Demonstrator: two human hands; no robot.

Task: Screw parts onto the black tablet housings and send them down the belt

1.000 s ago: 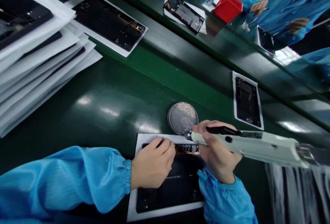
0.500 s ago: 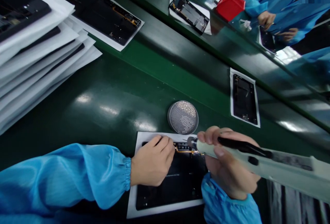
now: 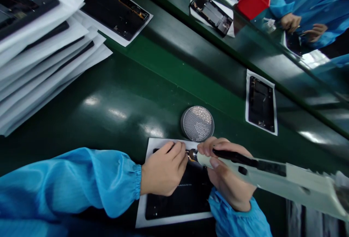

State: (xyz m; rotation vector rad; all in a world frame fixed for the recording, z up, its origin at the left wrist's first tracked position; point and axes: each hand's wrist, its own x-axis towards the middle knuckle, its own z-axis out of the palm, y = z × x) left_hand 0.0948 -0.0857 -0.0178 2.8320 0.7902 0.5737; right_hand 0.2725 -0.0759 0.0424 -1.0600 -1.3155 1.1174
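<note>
A black tablet housing (image 3: 177, 202) lies on a white sheet (image 3: 141, 215) in front of me. My left hand (image 3: 165, 169) rests over its upper left edge, fingers bent and pressed together; whatever they pinch is hidden. My right hand (image 3: 230, 175) is wrapped round a pale electric screwdriver (image 3: 272, 177) with a black lever. The screwdriver's metal nose points left at the housing's upper edge, close beside my left fingertips, by an orange flex cable (image 3: 192, 158). Its bit tip is too small to make out.
A round dish with a dimpled metal top (image 3: 197, 123) stands just beyond the sheet. Left is a tall stack of sheets (image 3: 92, 53) with housings between. More housings (image 3: 114, 7) lie along the line at the back. Across from me, a co-worker's hands (image 3: 291, 22) work near a red bin (image 3: 253, 2).
My right hand has brought the screwdriver left and slightly down, its nose now close to my left fingertips. My left hand stays at the housing's edge. The whole view has shifted a little.
</note>
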